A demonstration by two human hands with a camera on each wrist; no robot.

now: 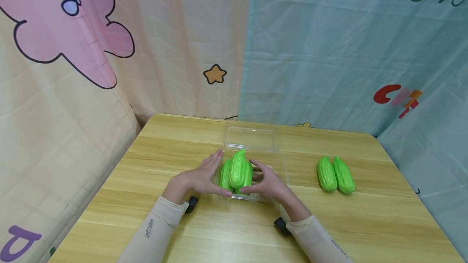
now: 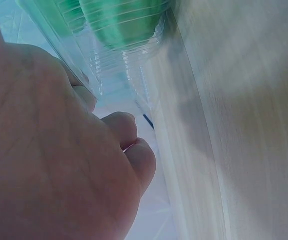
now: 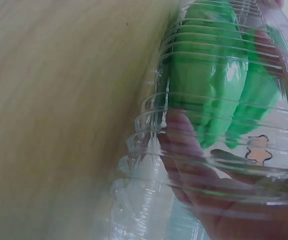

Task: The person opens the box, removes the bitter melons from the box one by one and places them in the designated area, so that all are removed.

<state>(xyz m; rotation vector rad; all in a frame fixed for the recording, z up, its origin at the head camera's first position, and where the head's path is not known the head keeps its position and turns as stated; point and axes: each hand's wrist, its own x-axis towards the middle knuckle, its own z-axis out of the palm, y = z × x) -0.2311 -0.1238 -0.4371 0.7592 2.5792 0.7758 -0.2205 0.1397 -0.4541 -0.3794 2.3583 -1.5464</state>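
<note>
Green bumpy bitter melons [image 1: 237,169] are stacked in a clear plastic clamshell box [image 1: 252,197] in the head view, one lying on top of the others. My left hand [image 1: 197,177] lies along the box's left side, fingers stretched toward the back and thumb at the front rim. My right hand [image 1: 268,182] reaches into the box from the right. Its spread fingers and thumb rest against the right side of the pile. The right wrist view shows those fingers [image 3: 183,140] through the ribbed wall, beside the melons [image 3: 208,70]. The lower melons are partly hidden.
Two more bitter melons [image 1: 335,175] lie side by side on the wooden table [image 1: 365,222] to the right. The box's clear lid [image 1: 252,138] lies open toward the back. Printed curtains [image 1: 183,44] hang behind and beside the table.
</note>
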